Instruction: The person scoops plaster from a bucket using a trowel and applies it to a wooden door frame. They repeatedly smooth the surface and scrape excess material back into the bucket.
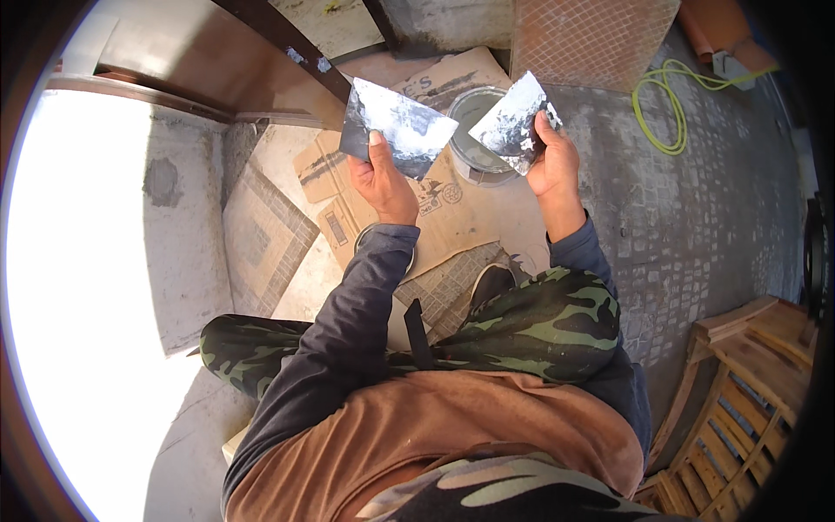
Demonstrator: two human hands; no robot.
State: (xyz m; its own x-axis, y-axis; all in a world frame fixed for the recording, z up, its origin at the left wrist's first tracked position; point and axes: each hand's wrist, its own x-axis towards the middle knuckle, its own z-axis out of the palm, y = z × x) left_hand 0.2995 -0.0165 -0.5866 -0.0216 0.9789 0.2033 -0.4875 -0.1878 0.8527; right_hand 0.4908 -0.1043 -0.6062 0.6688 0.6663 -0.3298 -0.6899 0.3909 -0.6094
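My left hand (383,183) grips a flat, four-sided spreader (400,126), dark metal smeared with white paste, thumb on its face. My right hand (555,170) holds a second smeared spreader (513,122) tilted at an angle, its lower left corner near the first one but apart from it. Behind and partly under the right spreader stands a round grey bucket (477,104) with grey inside, on printed cardboard (461,222). A second round container (403,265) is mostly hidden under my left forearm.
My crossed legs (539,322) are below. A brown metal frame (287,52) and pale wall (183,226) are left, a gridded panel (591,39) ahead, a yellow-green hose (657,139) on the paving at right, and a slatted wooden structure (731,409) at lower right.
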